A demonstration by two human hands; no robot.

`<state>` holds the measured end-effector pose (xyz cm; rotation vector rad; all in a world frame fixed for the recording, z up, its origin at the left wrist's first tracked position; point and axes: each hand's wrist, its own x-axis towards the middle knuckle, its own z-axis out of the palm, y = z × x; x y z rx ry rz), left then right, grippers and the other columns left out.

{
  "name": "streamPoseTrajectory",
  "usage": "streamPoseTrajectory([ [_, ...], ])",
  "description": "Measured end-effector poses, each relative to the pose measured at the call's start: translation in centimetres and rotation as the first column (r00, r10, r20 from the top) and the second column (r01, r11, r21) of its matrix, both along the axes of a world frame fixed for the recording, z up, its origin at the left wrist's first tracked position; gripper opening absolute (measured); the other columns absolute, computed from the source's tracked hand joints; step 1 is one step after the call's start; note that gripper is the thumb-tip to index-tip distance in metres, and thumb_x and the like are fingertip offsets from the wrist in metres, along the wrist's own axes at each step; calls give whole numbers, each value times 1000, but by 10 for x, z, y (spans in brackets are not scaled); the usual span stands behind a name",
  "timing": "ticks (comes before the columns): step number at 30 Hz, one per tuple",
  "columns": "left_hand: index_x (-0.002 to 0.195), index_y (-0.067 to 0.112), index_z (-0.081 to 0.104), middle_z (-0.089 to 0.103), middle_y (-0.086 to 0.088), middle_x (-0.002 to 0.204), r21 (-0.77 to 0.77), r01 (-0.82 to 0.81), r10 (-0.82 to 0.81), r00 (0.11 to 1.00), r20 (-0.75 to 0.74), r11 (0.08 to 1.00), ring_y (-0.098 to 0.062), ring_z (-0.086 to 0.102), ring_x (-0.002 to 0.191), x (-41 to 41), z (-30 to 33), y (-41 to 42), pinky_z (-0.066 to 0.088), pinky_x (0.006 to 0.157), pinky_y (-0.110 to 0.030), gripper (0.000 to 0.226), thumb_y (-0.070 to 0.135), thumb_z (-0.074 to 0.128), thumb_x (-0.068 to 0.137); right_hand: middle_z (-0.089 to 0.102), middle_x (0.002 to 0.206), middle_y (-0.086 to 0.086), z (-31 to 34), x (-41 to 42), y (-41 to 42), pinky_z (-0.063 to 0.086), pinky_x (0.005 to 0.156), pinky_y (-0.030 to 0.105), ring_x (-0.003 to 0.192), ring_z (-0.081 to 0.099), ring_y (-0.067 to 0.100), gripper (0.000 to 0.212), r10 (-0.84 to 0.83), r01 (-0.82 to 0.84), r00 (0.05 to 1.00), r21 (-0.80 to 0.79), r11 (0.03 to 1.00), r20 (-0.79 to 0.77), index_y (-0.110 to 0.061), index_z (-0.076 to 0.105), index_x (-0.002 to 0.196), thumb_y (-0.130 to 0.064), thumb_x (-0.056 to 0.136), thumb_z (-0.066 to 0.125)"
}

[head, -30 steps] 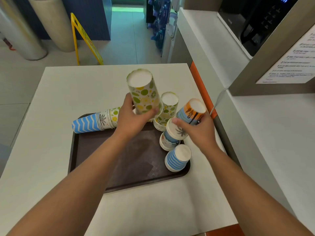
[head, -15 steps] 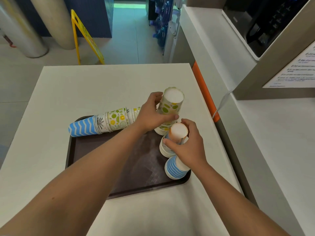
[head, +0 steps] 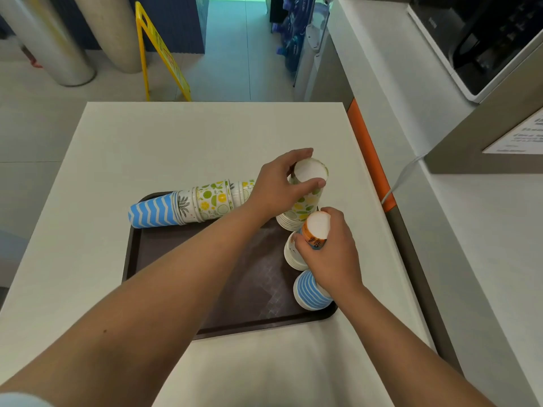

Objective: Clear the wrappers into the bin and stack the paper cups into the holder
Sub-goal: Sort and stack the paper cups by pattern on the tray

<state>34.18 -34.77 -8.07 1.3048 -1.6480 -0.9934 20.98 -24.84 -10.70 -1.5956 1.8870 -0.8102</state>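
A dark brown tray [head: 235, 289] lies on the white table. At its far right corner stands an upside-down stack of citrus-print cups [head: 302, 205]; my left hand [head: 276, 186] grips the top cup. In front of it is a second upside-down stack [head: 292, 254] topped by an orange cup [head: 316, 230], and my right hand [head: 332, 254] is closed around that cup. A blue-striped cup [head: 308, 292] stands upside down at the tray's near right corner. A row of nested cups [head: 188, 205] with a blue zigzag end lies on its side along the tray's far edge.
The white table [head: 176, 142] ends at an orange-edged counter [head: 370, 160] on the right, where a black machine [head: 484, 39] and a cable [head: 402, 177] sit. A yellow floor sign [head: 161, 51] and two pillars stand beyond the table.
Both hands came down: the citrus cup in my left hand dropped onto its stack, and the orange cup in my right hand turned upright and settled onto the stack in front.
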Motion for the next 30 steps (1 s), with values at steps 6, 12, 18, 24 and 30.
streamPoseTrajectory([
  [6,134,20,56,61,7,131,9,12,-11,1000,-19,1000,-8,57,119,1,-2,0,45,105,-24,64,33,82,77,56,121,-4,1,-1,0,49,86,26,109,55,16,64,3,-2,1000,20,1000,-31,-24,43,129,-39,77,78],
  [12,142,23,47,52,7,144,74,56,-56,998,0,996,-9,48,132,7,7,1,37,112,-27,77,40,81,76,50,134,-1,14,2,-1,36,92,22,123,46,19,82,17,-16,999,15,1000,-43,-20,39,139,-41,72,82],
  [18,137,22,54,57,11,138,44,-90,92,995,-46,995,2,49,127,60,12,22,38,109,-20,66,40,79,79,41,142,-7,55,28,1,24,90,10,128,33,8,77,-19,13,999,-173,985,-29,-23,35,141,-37,78,77],
  [24,132,20,58,61,9,131,64,-307,300,949,98,950,-4,55,123,156,-3,52,41,106,-23,53,31,76,83,49,130,-6,65,86,-15,28,91,11,123,41,9,56,290,-300,954,-194,934,-80,-20,48,132,-30,82,72],
  [30,139,21,50,53,6,140,177,-418,351,882,316,891,-9,49,123,227,-21,74,35,101,-22,62,23,75,83,42,141,5,41,136,-68,32,105,30,132,34,22,70,616,-625,704,103,773,-352,-13,38,143,-28,82,69],
])
